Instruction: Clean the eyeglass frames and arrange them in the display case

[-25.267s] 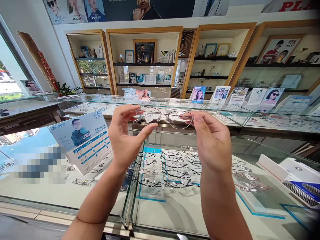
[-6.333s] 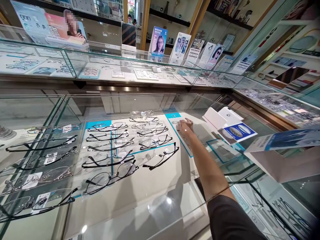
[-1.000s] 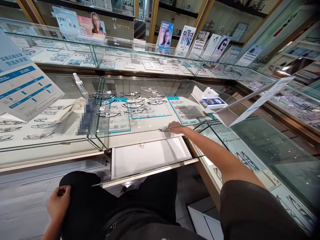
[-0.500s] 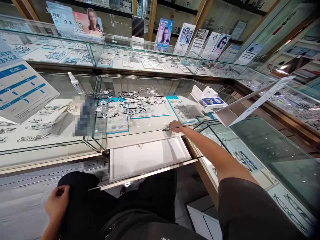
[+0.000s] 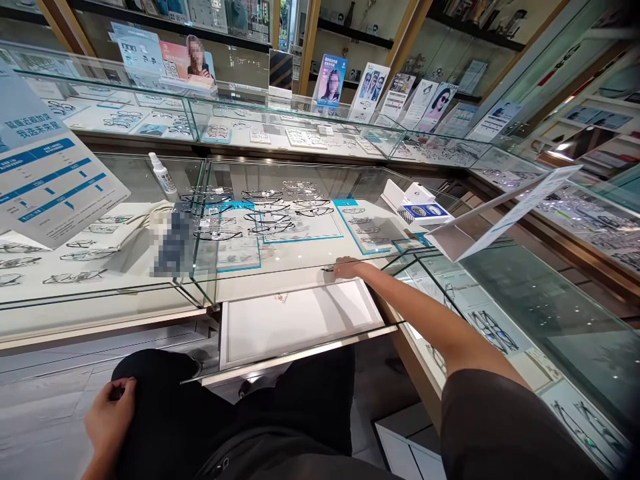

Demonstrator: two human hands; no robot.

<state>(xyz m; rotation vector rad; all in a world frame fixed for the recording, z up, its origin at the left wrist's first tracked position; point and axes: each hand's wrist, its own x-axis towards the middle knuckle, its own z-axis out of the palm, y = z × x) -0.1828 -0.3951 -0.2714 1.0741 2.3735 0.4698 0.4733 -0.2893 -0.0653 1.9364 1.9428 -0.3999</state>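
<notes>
My right hand (image 5: 347, 268) reaches into the glass display case, just behind the pulled-out drawer (image 5: 300, 327). Its fingers are closed on what looks like a pair of eyeglasses (image 5: 328, 269); just a thin dark part shows to the left of the fingertips. Farther in, several pairs of eyeglasses (image 5: 270, 219) appear above blue-edged sheets (image 5: 240, 257). The drawer is white inside, with a small brownish mark near its back edge. My left hand (image 5: 109, 415) rests by my left knee, fingers curled in, with nothing visible in them.
A white spray bottle (image 5: 162, 175) and a cloth (image 5: 145, 223) are on the left case. A leaning information card (image 5: 60, 167) is at far left. An open white box (image 5: 420, 203) and a folded card stand (image 5: 505, 213) are on the right. More eyeglasses (image 5: 493, 330) lie in the right-hand case.
My right hand has shifted slightly toward the drawer, with the small dark item still at its fingertips. The view has tilted a little. My left hand stays by the knee.
</notes>
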